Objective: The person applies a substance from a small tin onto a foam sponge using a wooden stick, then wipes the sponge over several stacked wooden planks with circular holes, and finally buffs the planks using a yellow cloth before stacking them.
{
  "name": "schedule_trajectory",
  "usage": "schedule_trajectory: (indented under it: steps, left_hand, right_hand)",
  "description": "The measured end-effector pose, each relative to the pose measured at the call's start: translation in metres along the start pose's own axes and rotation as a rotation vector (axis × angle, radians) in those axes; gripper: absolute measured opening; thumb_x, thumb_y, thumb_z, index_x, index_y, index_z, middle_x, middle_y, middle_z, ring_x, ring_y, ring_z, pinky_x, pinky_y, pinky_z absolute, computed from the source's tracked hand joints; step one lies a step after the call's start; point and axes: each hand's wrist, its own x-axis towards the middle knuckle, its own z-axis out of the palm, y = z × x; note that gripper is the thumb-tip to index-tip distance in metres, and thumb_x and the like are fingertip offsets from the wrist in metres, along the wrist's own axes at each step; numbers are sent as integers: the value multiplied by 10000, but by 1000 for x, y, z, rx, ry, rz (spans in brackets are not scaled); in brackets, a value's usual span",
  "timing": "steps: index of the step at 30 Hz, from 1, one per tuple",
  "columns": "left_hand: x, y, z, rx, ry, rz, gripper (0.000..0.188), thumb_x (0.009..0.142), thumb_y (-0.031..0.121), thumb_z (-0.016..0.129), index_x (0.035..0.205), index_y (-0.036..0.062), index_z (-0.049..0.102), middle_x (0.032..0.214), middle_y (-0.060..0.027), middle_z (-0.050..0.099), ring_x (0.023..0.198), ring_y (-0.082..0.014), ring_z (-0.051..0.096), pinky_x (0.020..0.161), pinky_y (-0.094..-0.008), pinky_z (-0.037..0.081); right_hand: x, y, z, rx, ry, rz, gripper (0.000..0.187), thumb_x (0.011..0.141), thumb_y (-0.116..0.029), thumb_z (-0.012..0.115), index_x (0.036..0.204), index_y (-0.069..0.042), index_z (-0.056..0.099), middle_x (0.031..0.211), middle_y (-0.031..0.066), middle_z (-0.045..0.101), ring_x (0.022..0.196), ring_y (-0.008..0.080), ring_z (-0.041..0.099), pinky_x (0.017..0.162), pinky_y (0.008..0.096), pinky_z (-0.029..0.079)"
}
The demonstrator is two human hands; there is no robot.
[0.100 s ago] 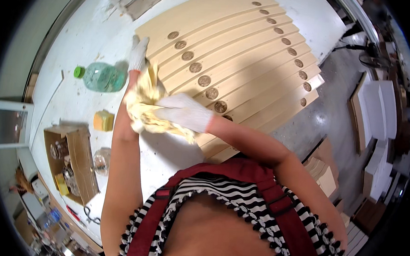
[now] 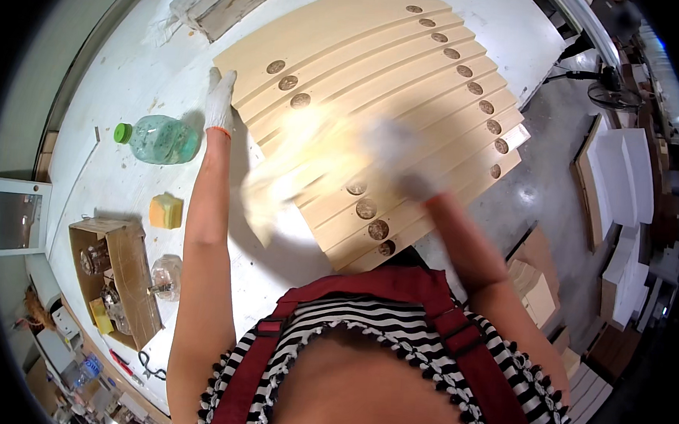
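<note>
Overlapping pale wooden panels (image 2: 377, 83) lie fanned out in steps on the white table, each with a round dark patch near both ends. My left hand (image 2: 220, 104), in a white glove, rests with fingers stretched out against the left edge of the far panel. Over the middle of the panels, my gloved right hand (image 2: 395, 144) is smeared by motion. A pale yellow cloth (image 2: 304, 152) trails from it toward the left, also blurred, covering several of the left-hand patches.
Left of my left arm are a green-capped clear bottle (image 2: 163, 140), a yellow sponge (image 2: 166, 211), a cardboard box (image 2: 132, 278) of small items, and scissors (image 2: 149, 365). A greyish block (image 2: 224, 5) sits at the far edge. White boards (image 2: 625, 173) stand on the floor at right.
My right hand has swept rightward and away from my left arm, pulling the cloth across the panels. My left hand stays at the panel edge.
</note>
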Motion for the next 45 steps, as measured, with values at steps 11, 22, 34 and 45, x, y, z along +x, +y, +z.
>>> schedule_trajectory:
  steps: [11,22,34,45]
  left_hand:
    - [28,-37,-11,46,36,77,797,886,260,595,1469,-94,184,1517,-209,290,1376,-251,326,1110,-290,266]
    - [41,-42,-7,22,-80,84,752,870,277,593,1421,-115,264,1405,-209,425,1233,-259,461,1038,-322,357]
    - [9,-4,-5,-22,-72,-47,775,915,190,582,1501,-28,126,1511,-155,295,1305,-246,418,1018,-335,408]
    - [15,-20,-4,5,-33,46,719,901,225,614,1464,-40,253,1433,-154,402,1260,-214,440,992,-323,416]
  right_hand:
    - [29,149,-51,-1084,299,702,632,803,-617,571,1070,-48,635,1051,158,639,990,337,596,858,427,457]
    - [23,-102,110,473,-197,193,296,847,-322,606,929,-38,620,907,127,564,919,281,582,792,421,466]
    - [-28,134,-116,-768,-65,346,263,863,-128,505,1091,-66,621,1040,131,635,956,319,616,786,408,514]
    - [-53,191,-132,-1190,269,665,306,850,-362,558,955,-99,672,1029,115,643,939,331,583,825,421,460]
